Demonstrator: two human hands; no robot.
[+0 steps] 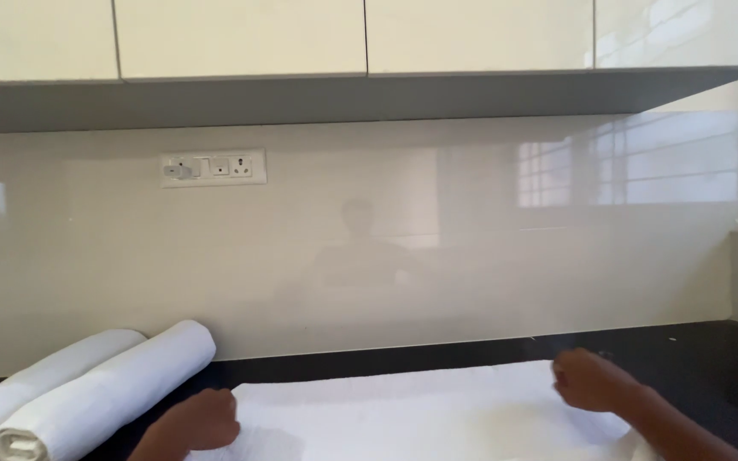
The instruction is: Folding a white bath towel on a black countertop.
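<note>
Nearest, a flat white towel point(403, 414) lies spread on the dark table point(694, 358), its far edge running parallel to the wall. Left hand point(202, 420) rests on the towel's near left corner, fingers curled shut into a loose fist; whether they pinch the cloth cannot be told. Right hand point(589, 380) sits at the towel's far right corner, fingers likewise curled closed against the cloth edge, grip not discernible. To the left, two rolled white towels point(87, 388) lie side by side, touching, angled toward the wall, just beside the flat towel's left edge. Behind, a glossy pale backsplash point(471, 256) rises from the table and carries a faint reflection of a person. A white switch plate point(213, 167) sits on it, upper left. Farthest, cream cabinets point(241, 38) hang above.
</note>
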